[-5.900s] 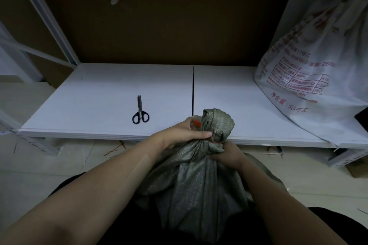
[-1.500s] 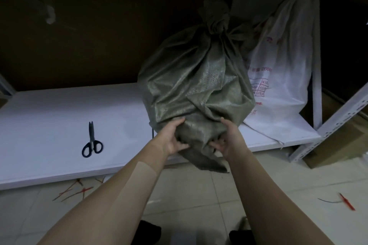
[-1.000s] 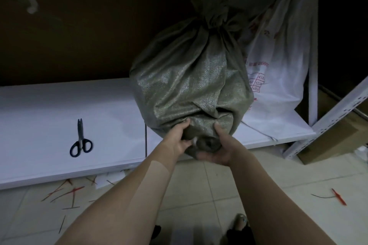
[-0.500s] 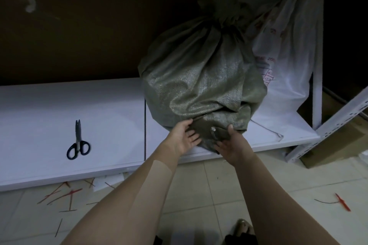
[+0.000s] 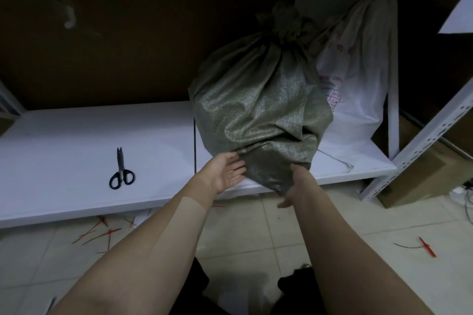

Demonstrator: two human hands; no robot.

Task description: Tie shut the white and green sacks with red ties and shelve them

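The green woven sack [image 5: 258, 107], its neck bunched and tied at the top, stands upright on the white shelf [image 5: 76, 151], leaning against the tied white sack [image 5: 358, 89] with red print. A bottom corner of the green sack hangs over the shelf's front edge. My left hand [image 5: 225, 171] is flat, palm up, with straight fingers touching the sack's lower left side. My right hand [image 5: 294, 186] lies against the overhanging corner, fingers pointing down; its fingers are mostly hidden behind the wrist and fabric.
Black-handled scissors [image 5: 120, 171] lie on the shelf to the left. Red tie offcuts [image 5: 102, 233] are scattered on the tiled floor below, another red tie [image 5: 425, 253] at the right. A perforated white shelf post [image 5: 419, 140] and a cardboard box [image 5: 419, 181] stand right.
The green sack went from being tied at my lap to lifted onto the shelf and set beside the white sack. Both hands released their grip on its bottom and now lie flat against it.
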